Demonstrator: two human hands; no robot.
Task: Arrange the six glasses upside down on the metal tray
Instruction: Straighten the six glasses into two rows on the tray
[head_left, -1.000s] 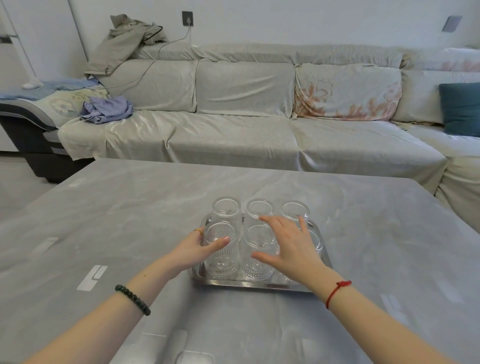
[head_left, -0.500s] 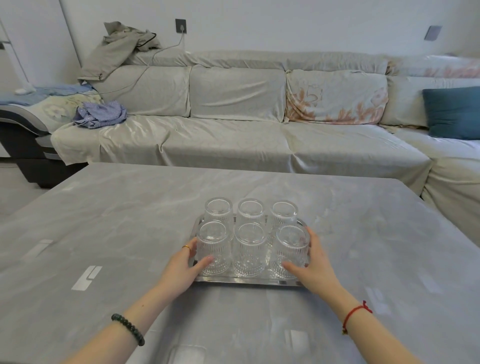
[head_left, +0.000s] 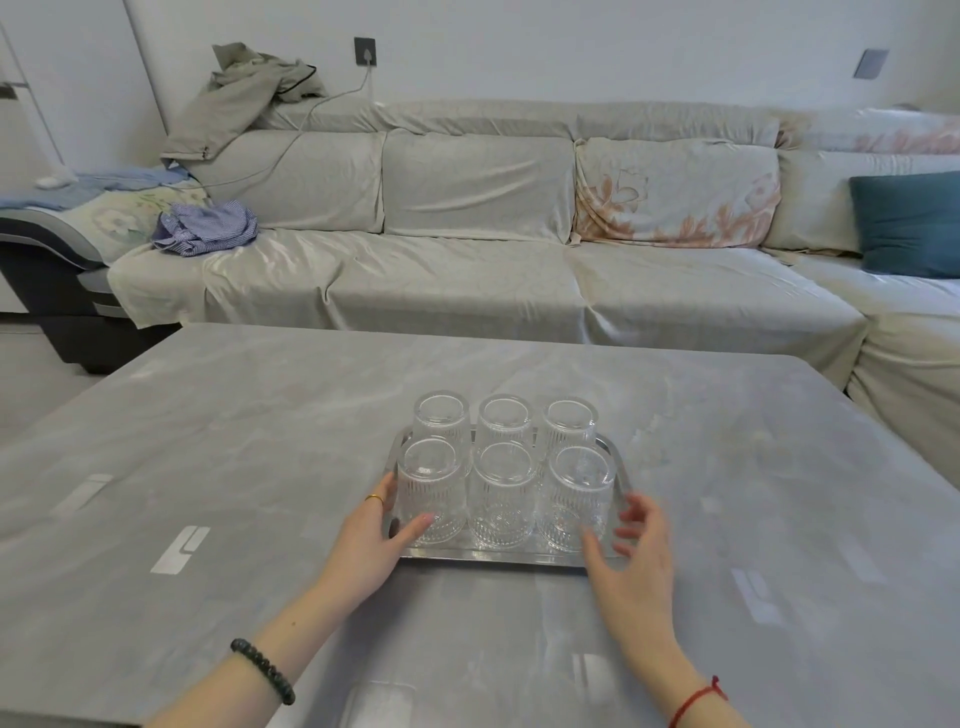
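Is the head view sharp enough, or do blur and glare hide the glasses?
Head view: six clear ribbed glasses sharp on the shiny metal tray; right hand fingers motion-blurred; left hand crisp; pale window reflections on the grey table; wide-angle bowing at edges.

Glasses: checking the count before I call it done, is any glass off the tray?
No, all six glasses stand upside down on the metal tray, in two rows of three.

6 clear ribbed glasses (head_left: 503, 470), all upside down, 2 rows x 3, close-packed; on shiny metal tray (head_left: 519, 555), on grey table (head_left: 234, 441).
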